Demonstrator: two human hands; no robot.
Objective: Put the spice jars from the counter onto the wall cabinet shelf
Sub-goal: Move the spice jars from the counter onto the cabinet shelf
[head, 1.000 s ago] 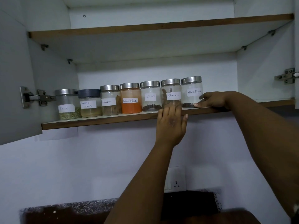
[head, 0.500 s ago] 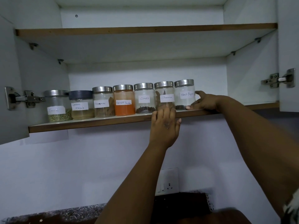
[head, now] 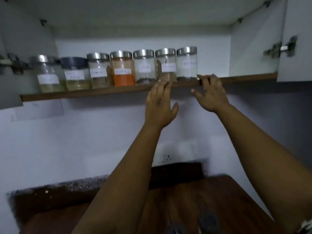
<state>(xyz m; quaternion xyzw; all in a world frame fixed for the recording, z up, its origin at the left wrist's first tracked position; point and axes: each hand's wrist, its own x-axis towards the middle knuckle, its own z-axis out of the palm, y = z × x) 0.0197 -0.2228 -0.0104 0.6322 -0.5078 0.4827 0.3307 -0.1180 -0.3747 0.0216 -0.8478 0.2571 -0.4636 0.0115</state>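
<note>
Seven spice jars [head: 144,67] stand in a row along the shelf [head: 101,92] front edge | my left hand [head: 159,105] and right hand [head: 211,94] empty, fingers spread, at that edge | no jar visible on table [head: 50,196]; task seemingly complete.

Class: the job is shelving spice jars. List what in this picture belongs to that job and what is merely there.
Belongs:
seven labelled glass spice jars
brown-edged cabinet shelf
left hand
right hand

Merely there:
white wall socket
metal door hinge
brown wooden board
</note>
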